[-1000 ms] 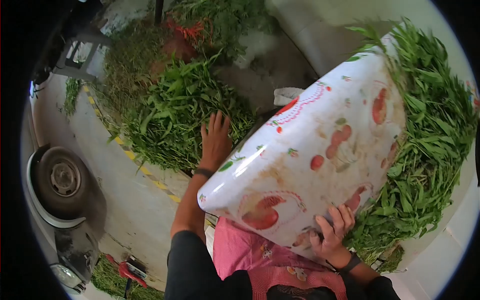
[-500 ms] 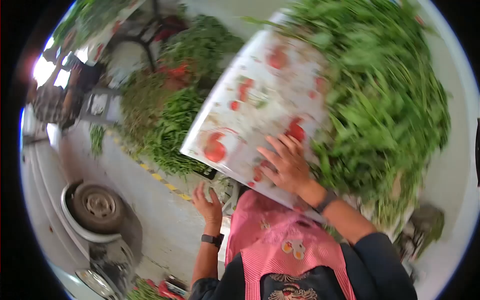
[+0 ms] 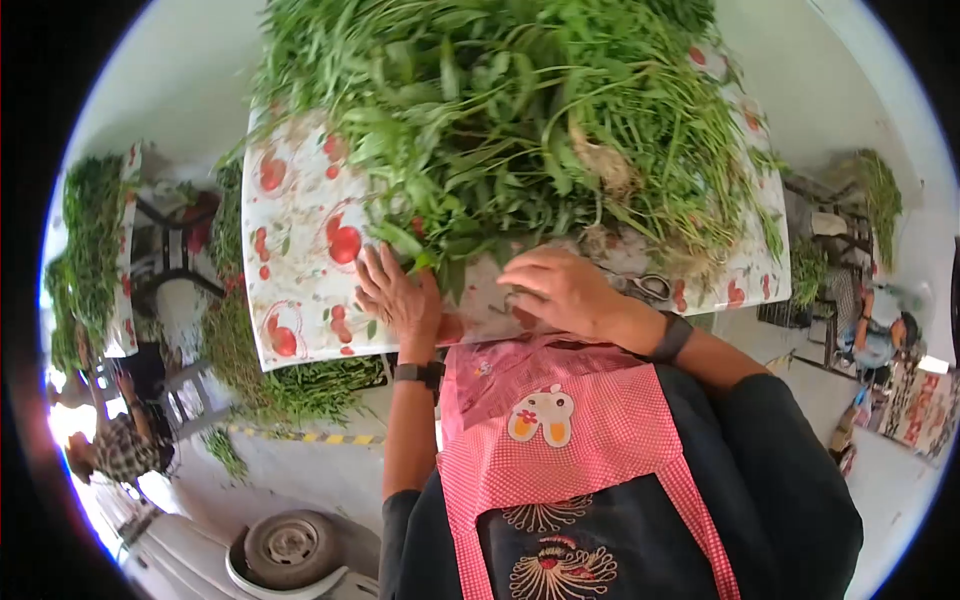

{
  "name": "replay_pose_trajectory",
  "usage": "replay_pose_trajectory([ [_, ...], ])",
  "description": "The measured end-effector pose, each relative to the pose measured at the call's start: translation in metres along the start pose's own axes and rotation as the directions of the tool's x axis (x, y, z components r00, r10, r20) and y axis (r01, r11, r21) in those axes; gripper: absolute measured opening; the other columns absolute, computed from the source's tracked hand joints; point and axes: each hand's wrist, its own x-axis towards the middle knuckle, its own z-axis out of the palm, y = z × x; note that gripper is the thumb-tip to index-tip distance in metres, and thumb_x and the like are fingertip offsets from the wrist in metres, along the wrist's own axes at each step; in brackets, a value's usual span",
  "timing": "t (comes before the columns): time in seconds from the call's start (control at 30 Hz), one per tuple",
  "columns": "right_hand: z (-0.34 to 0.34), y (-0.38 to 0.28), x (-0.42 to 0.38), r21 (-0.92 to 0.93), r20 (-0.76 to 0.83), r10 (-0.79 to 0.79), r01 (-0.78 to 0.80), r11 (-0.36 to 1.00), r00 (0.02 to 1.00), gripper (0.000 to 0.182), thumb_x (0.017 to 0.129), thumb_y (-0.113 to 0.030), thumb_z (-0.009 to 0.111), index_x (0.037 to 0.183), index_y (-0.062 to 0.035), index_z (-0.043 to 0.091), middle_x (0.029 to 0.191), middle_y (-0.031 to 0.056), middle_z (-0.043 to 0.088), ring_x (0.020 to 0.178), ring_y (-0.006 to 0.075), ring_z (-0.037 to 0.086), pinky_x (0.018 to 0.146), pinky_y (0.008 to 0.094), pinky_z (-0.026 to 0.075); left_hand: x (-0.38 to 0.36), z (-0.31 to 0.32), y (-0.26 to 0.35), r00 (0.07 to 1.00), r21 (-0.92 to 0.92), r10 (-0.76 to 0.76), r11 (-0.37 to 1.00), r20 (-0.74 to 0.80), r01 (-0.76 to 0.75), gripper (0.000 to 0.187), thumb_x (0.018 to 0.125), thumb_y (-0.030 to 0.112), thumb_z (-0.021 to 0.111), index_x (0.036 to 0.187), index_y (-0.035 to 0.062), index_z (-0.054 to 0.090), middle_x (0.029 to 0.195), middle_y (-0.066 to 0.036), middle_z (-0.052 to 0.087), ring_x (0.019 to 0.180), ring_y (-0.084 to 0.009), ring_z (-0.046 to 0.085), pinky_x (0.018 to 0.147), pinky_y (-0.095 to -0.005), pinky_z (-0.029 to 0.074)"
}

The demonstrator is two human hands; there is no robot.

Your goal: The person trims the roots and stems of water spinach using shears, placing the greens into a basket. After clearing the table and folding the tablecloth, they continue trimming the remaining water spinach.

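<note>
A big pile of leafy green stalks [image 3: 450, 130] covers most of the table, with pale roots [image 3: 608, 168] showing at its right. My left hand [image 3: 400, 305] is open, its fingers spread on the fruit-patterned tablecloth [image 3: 300, 230] at the pile's front edge, beside a few loose leaves. Close by on the right, my right hand [image 3: 568, 295] lies low over the cloth, fingers stretched leftward and holding nothing I can see. Scissors [image 3: 650, 287] rest just right of that hand, partly hidden by the wrist and stems.
Heaps of greens [image 3: 320, 390] stand on the floor left of the table. A parked car's wheel [image 3: 292, 548] shows at lower left. One person [image 3: 125, 440] is at far left, another [image 3: 882, 325] at far right, near a second patterned table [image 3: 915, 405].
My view has swung right, bringing the whole pile and the scissors into sight. My left hand has come from beside the table onto the cloth; my right hand remains over the table.
</note>
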Motion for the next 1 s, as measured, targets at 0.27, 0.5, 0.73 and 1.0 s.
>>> replay_pose_trajectory([
  [0.27,-0.095,0.06,-0.117,0.036,-0.247,0.482,-0.489,0.871,0.841,0.018,0.082,-0.016,0.063,0.098,-0.0065,0.064,0.089,0.0106,0.065,0.078,0.0239,0.065,0.069,0.033,0.051,-0.001,0.01,0.006,0.999,0.034,0.049,0.998,0.019,-0.049,0.053,0.082,0.025,0.051,0.13,0.0048,0.042,0.142,-0.008,0.035,0.136,-0.0246,0.023,0.107,-0.0501,0.015],
  [0.5,-0.123,0.09,-0.158,0.158,-0.44,0.557,-0.55,0.82,0.704,0.019,0.085,-0.014,0.062,0.1,-0.0034,0.064,0.081,0.0111,0.067,0.07,0.0151,0.065,0.063,0.0255,0.05,-0.009,0.011,0.007,0.997,0.058,0.078,0.995,0.02,-0.079,0.047,0.087,0.026,0.045,0.127,0.0038,0.044,0.141,-0.009,0.037,0.134,-0.0243,0.026,0.105,-0.0503,0.017],
  [0.73,-0.125,0.082,-0.106,0.381,-0.447,0.611,-0.479,0.791,0.654,0.021,0.087,-0.014,0.061,0.104,-0.0027,0.064,0.085,0.0088,0.068,0.072,0.0089,0.063,0.066,0.0223,0.05,-0.003,0.007,0.007,0.996,0.034,0.083,0.996,-0.024,-0.082,0.05,0.081,0.019,0.049,0.127,0.002,0.042,0.139,-0.011,0.038,0.135,-0.0269,0.025,0.105,-0.0502,0.017],
  [1.0,-0.106,0.074,0.001,-0.109,-0.533,0.28,-0.393,0.913,0.798,0.039,0.081,-0.024,0.065,0.114,-0.0031,0.059,0.11,0.0166,0.061,0.097,0.0294,0.059,0.086,0.0371,0.046,-0.003,0.007,0.008,0.998,-0.001,0.054,0.999,0.013,-0.054,0.053,0.081,0.02,0.048,0.13,0.0028,0.04,0.14,-0.01,0.037,0.136,-0.0266,0.022,0.106,-0.0504,0.015],
])
